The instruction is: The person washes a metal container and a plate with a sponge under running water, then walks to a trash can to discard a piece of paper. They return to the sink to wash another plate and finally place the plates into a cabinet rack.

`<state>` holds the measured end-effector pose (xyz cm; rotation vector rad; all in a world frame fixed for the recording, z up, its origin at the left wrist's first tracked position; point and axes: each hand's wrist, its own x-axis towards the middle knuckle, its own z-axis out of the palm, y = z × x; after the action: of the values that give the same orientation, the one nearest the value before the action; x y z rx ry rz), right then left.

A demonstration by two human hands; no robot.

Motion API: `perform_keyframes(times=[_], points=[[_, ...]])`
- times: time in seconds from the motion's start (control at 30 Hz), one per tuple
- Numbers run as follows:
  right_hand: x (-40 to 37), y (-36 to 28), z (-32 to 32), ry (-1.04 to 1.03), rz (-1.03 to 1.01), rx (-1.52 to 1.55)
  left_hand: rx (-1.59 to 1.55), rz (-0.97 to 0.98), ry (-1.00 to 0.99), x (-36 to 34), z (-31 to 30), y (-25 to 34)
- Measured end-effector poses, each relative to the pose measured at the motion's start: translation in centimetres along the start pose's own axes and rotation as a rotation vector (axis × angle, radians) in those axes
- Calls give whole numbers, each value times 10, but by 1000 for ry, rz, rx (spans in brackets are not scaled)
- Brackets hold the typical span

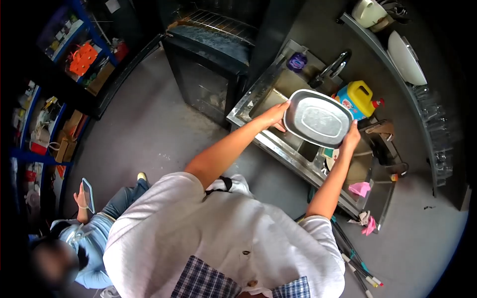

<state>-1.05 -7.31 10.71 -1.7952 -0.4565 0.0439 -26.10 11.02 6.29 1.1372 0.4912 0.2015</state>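
A grey oval baking dish point(318, 119) with a pale rim is held up over the metal sink, its inside facing me. My left hand point(275, 116) grips its left end, with the fingers partly hidden beneath. At the opposite end, my right hand point(352, 137) is closed on the rim. Behind the dish stands a yellow and blue detergent jug point(358, 99) with a red cap. The black curved faucet point(334, 67) rises beyond the far rim. Under the dish, the sink point(278, 141) is partly covered from view.
A purple soap bottle point(297, 61) stands at the sink's back corner. Pink gloves point(359, 188) lie at its right end. An oven door point(203, 74) hangs open at the left. A wall shelf point(397, 69) holds bowls and glasses. A seated person point(94, 233) holds a phone.
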Motion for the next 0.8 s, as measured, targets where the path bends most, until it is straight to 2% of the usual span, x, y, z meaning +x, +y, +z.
perform_keyframes(times=[0.03,0.1,0.17,0.2,0.23,0.27,0.3,0.33,0.43,0.47,0.5,0.57,0.67,0.7,0.8], points=[[2,-3,-3,-47,39,212,-9,-5,-17,-11,3,14],[14,8,-5,-80,146,425,-10,-1,-25,-12,-1,20],[24,35,-1,-19,151,394,-35,3,-19,-5,-14,11],[34,60,-3,-11,-8,107,-21,4,11,-3,-18,5],[32,55,-5,-4,-164,-181,-7,4,42,-1,-22,-2],[29,52,-1,69,-303,-353,22,2,86,-1,-26,-14],[24,48,9,137,-358,-462,53,6,132,1,-29,-22],[27,51,12,131,-366,-468,38,-57,248,-6,-24,-21],[36,66,2,71,-293,-357,52,-81,270,3,-58,-59],[43,76,-3,37,-236,-225,36,-93,308,0,-64,-60],[44,80,-1,95,-165,-15,20,-105,344,-2,-71,-61],[47,85,0,148,-86,183,72,-95,478,-2,-85,-59],[36,63,-2,183,-381,-402,261,-93,688,15,-123,-63],[24,43,0,106,-315,-495,327,-80,737,24,-140,-70],[21,58,0,174,-270,-373,677,-38,804,60,-203,-93]])
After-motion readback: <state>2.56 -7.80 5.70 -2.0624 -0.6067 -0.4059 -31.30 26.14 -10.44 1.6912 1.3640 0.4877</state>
